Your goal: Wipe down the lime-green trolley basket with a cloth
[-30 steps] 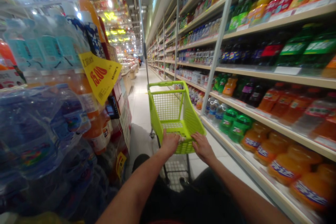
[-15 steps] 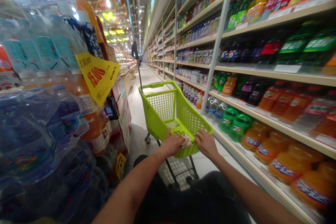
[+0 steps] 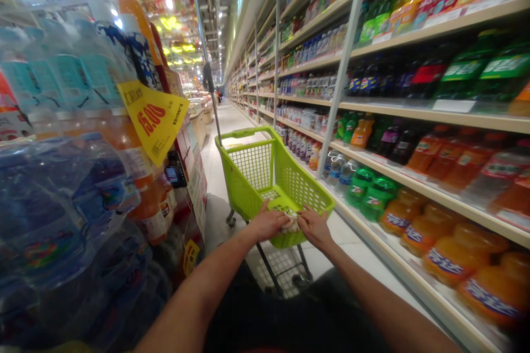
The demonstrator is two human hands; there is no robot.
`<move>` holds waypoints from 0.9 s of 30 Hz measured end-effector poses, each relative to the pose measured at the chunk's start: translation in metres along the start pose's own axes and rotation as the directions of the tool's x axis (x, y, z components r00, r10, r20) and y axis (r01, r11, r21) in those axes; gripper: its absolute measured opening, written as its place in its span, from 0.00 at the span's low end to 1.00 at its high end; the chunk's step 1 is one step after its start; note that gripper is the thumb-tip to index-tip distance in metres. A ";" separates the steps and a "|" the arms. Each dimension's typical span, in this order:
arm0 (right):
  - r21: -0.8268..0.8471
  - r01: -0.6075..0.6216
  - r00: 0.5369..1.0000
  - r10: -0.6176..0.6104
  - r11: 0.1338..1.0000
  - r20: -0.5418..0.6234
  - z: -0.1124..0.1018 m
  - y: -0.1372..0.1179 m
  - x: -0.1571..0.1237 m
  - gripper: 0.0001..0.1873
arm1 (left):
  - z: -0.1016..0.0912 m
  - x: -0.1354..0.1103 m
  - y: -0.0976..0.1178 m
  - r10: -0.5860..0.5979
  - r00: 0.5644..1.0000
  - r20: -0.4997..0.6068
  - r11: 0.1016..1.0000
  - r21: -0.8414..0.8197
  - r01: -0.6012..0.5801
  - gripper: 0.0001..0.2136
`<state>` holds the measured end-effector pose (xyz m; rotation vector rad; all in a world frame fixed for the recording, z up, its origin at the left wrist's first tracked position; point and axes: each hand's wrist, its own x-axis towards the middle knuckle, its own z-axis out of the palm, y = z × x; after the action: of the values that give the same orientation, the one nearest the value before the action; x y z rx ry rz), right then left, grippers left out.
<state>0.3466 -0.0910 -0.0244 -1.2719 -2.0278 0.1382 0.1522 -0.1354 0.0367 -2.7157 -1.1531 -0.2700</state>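
A lime green shopping cart (image 3: 252,168) stands in the aisle just ahead of me, its basket tilted and turned to the left. My left hand (image 3: 267,223) grips the near rim of the basket, fingers curled over it. My right hand (image 3: 313,227) grips the same rim just to the right, close beside the left. A small pale object (image 3: 292,224) shows between the two hands; I cannot make out what it is. The basket looks empty.
Long shelves of soda and juice bottles (image 3: 414,121) line the right side. Stacked packs of water and drinks with a yellow price sign (image 3: 153,118) crowd the left. The white tiled aisle floor (image 3: 226,121) runs straight ahead.
The cart has swung left and its front has turned toward the left stacks. Both hands moved left with the rim, and the right hand has come closer to the left.
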 end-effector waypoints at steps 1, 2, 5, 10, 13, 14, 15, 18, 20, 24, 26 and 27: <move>0.002 0.002 1.000 -0.002 1.000 0.004 -0.001 0.002 0.000 0.18 | 0.000 0.001 0.001 0.007 1.000 0.000 1.000 -0.006 -0.007 0.11; 0.002 0.007 1.000 -0.007 1.000 0.006 -0.002 0.004 0.000 0.18 | 0.000 0.003 0.002 0.013 1.000 0.000 1.000 -0.012 -0.013 0.11; -0.007 0.027 1.000 -0.027 1.000 0.002 -0.006 0.014 0.003 0.18 | 0.002 0.010 0.007 0.026 1.000 -0.002 0.999 -0.026 -0.026 0.11; -0.030 0.044 0.998 -0.043 0.999 0.037 -0.015 0.042 0.013 0.18 | 0.005 0.027 0.010 0.055 0.998 -0.027 0.998 -0.022 -0.056 0.09; -0.062 0.056 0.995 -0.051 0.997 0.081 -0.019 0.059 0.019 0.18 | 0.004 0.036 0.000 0.032 0.999 -0.026 0.999 -0.015 -0.032 0.09; -0.080 0.058 0.995 -0.051 0.995 0.089 -0.020 0.062 0.021 0.18 | 0.004 0.038 -0.004 0.013 0.999 -0.030 1.000 -0.014 -0.013 0.09; -0.106 0.053 0.995 -0.045 0.993 0.084 -0.021 0.063 0.023 0.18 | 0.004 0.041 -0.007 -0.006 0.999 -0.036 1.000 -0.013 0.005 0.09; -0.197 0.009 1.000 -0.009 0.980 0.002 -0.022 0.055 0.027 0.18 | 0.008 0.046 -0.013 -0.042 0.997 -0.064 0.999 -0.003 0.042 0.09; -0.222 -0.007 0.999 -0.004 0.975 -0.048 -0.021 0.041 0.026 0.19 | 0.011 0.048 -0.013 -0.049 0.995 -0.084 0.999 0.003 0.049 0.09; -0.222 0.007 1.000 -0.005 0.975 0.011 -0.014 0.013 0.017 0.19 | 0.013 0.051 -0.013 -0.049 0.995 -0.089 0.999 -0.001 0.049 0.10; -0.230 -0.016 0.999 0.023 0.973 0.028 -0.009 0.009 0.011 0.19 | 0.012 0.051 -0.016 -0.045 0.996 -0.074 0.999 0.002 0.046 0.10; -0.223 -0.012 0.999 0.020 0.975 0.032 -0.007 0.009 0.008 0.19 | 0.012 0.050 -0.017 -0.050 0.996 -0.068 0.999 0.005 0.050 0.10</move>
<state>0.3555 -0.0817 -0.0195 -1.4318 -2.1083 -0.0628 0.1751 -0.0859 0.0387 -2.6531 -1.2020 -0.3618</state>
